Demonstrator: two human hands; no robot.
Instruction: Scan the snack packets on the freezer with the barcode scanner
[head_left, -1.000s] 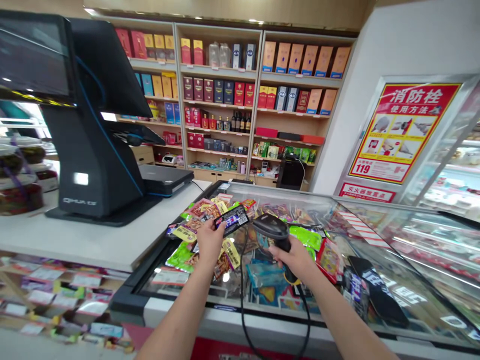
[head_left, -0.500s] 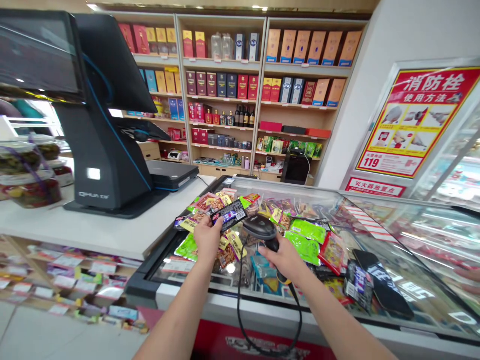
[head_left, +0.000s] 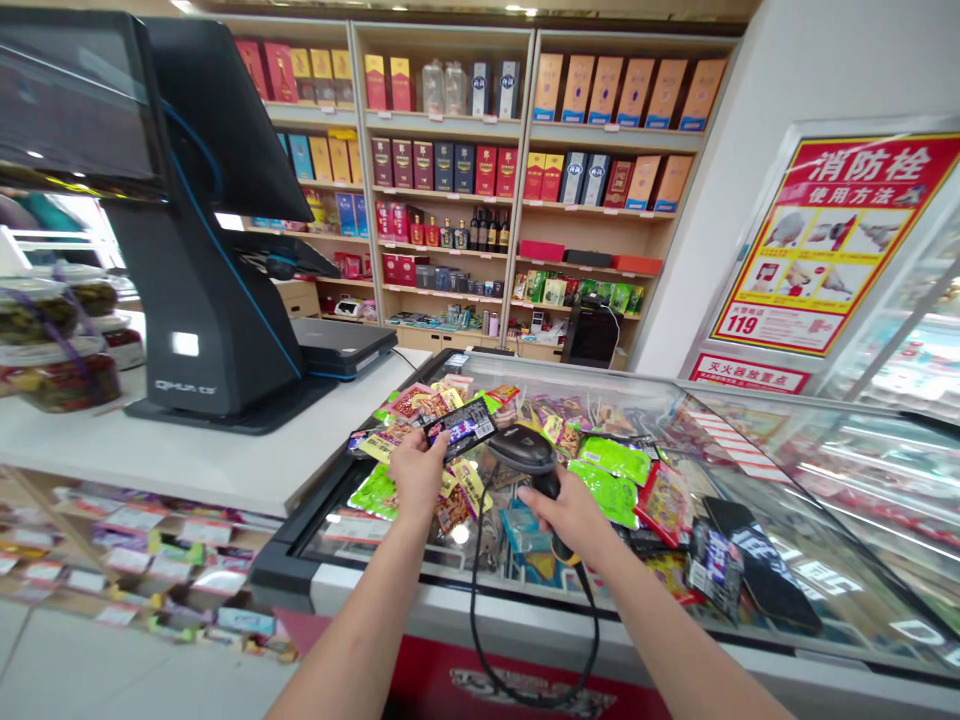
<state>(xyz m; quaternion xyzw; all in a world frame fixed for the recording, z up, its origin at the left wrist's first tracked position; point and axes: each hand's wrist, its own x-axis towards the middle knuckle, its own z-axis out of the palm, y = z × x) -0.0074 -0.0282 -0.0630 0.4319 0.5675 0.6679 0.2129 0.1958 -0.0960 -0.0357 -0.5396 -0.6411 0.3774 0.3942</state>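
Bare hands: two
Barcode scanner: one
Held black snack packet: one
Point-of-sale terminal, left: one
Fire-hydrant poster, right: one
Clear bottles, far middle: two
Maroon boxes, far middle: three (beside two navy boxes)
Orange-and-blue boxes, far right, top row: six

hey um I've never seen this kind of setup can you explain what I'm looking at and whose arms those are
There's no robot here: those are a person's own bare arms, seen by a camera worn on their head, looking forward and down. The left hand holds a small black packet. The right hand grips a dark handheld scanner with a black cable looping below. Under the hands is a glass-topped case, with green packets and a red packet among those lying on it. To the left, a screened machine stands on a white counter.
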